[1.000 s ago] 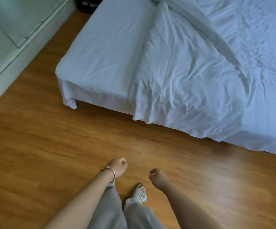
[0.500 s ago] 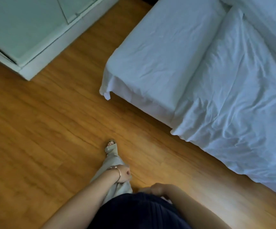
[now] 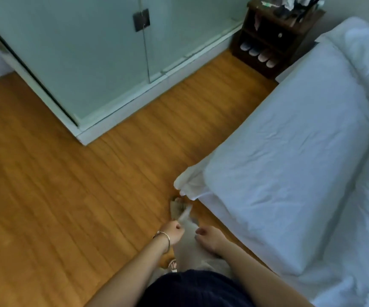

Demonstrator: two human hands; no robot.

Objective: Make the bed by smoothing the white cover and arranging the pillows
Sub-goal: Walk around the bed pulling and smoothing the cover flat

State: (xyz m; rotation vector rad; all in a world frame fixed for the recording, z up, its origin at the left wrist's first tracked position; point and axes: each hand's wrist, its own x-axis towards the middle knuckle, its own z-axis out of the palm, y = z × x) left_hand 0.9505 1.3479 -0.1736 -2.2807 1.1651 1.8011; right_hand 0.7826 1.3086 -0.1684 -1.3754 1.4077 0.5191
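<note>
White cover (image 3: 365,251), rumpled, runs off the right edge of the frame, its far end cut off. Bare sheeted mattress (image 3: 289,165) fills centre right. Low centre, left hand (image 3: 172,233) and right hand (image 3: 210,238) hang loosely curled, empty.
</note>
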